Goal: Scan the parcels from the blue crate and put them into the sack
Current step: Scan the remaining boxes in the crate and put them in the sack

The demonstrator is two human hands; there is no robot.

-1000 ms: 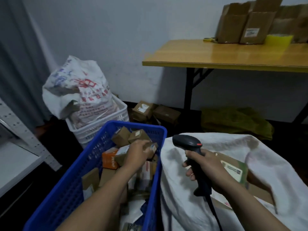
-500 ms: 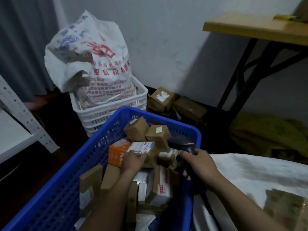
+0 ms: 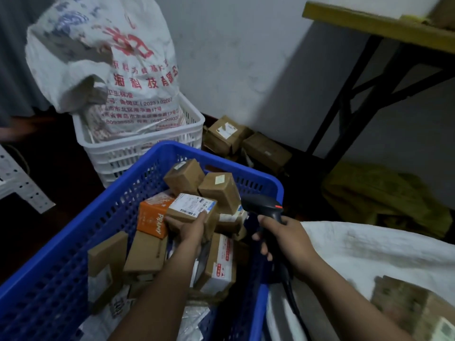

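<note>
- Parcel, brown with a white shipping label point(image 3: 192, 209): sitting on top of the pile in the blue crate point(image 3: 73, 242), label facing up.
- Left hand point(image 3: 190, 230): holding this parcel. Its fingers point(image 3: 172, 221) are curling round the near edge, and the thumb is pressing on the label's corner.
- Orange box point(image 3: 152, 217): lying just left of the held parcel and touching it.
- Plain brown boxes point(image 3: 183, 177): leaning together at the far end of the crate.
- Scanner, black point(image 3: 262, 204): hanging over the crate's right rim, head pointing left toward the label.
- Right hand point(image 3: 288, 242): gripping the scanner, fingers wrapping round its handle.
- Sack, white point(image 3: 369, 249): lying open just right of the crate, with a blurred brown package point(image 3: 406, 306) showing inside.
- White basket point(image 3: 138, 148): standing beyond the crate and carrying a printed bag point(image 3: 105, 65).
- Bench point(image 3: 379, 25): standing at far right.
</note>
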